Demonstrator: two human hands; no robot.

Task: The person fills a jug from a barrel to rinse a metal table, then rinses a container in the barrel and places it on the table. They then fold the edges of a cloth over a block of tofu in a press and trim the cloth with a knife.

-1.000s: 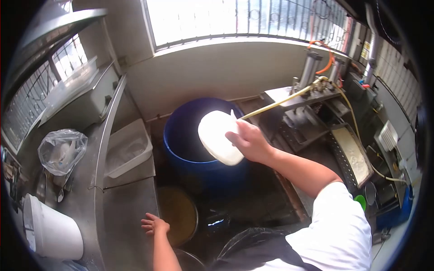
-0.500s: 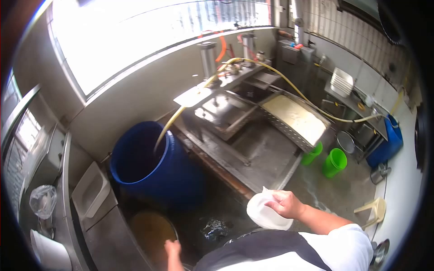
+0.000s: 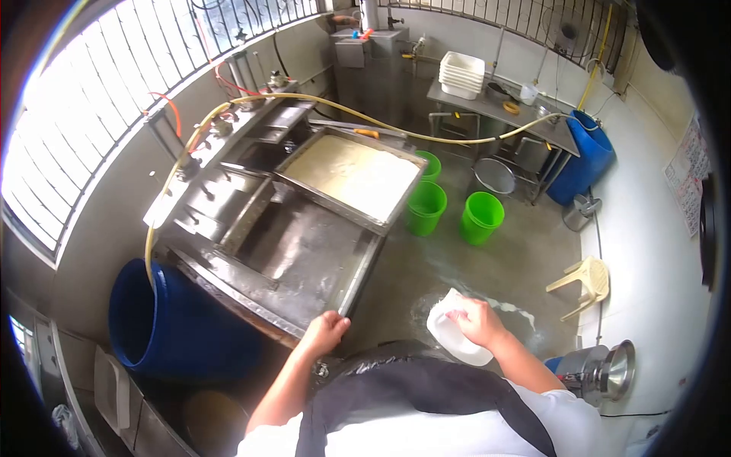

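Note:
My right hand point(image 3: 474, 321) grips a white plastic bowl point(image 3: 453, 339) by its rim, thumb on the inside, held over the floor in front of my apron. My left hand point(image 3: 326, 333) is closed at the near corner of the steel table point(image 3: 304, 293). Whether its curled fingers hold anything does not show. On the table's far side rests a perforated metal tray point(image 3: 381, 228) filled with a pale, cream-coloured mass point(image 3: 350, 171).
A blue barrel point(image 3: 190, 335) with a yellow hose point(image 3: 365, 118) in it stands left. Green buckets point(image 3: 481, 218) are on the wet floor beyond the table. White trays point(image 3: 461, 75) are stacked at the back. A cream plastic stool point(image 3: 586, 282) and steel pot point(image 3: 618, 369) stand right.
My view has swung to the right. My left hand has left the round tub of brownish liquid and come to the table corner. My right hand still holds the bowl.

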